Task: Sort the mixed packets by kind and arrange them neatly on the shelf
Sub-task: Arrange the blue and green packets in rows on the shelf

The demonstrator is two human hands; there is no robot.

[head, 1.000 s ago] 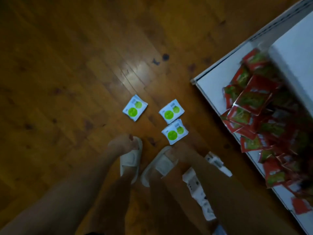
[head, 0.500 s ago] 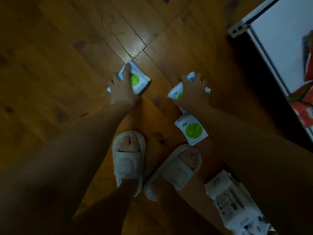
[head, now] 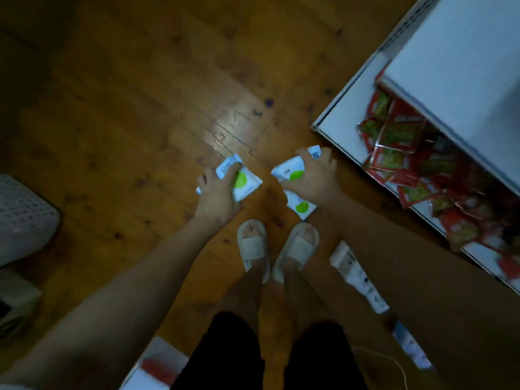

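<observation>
- Right now, my left hand sits at the middle of the frame, its fingers curled over a white packet with a green dot above the wooden floor.
- My right hand, just right of centre, grips two or more of the same white packets; one pokes out below the palm.
- Whether the packets are touching the floor or lifted off it, I cannot tell.
- Red packets lie in a loose heap on the white shelf at the right edge, partly under an upper white board.
- Two pale slippers point up-frame just below the hands.
- More white packets lie on the floor at lower right, beside the right forearm.
- At the left edge stands a white perforated basket.
</observation>
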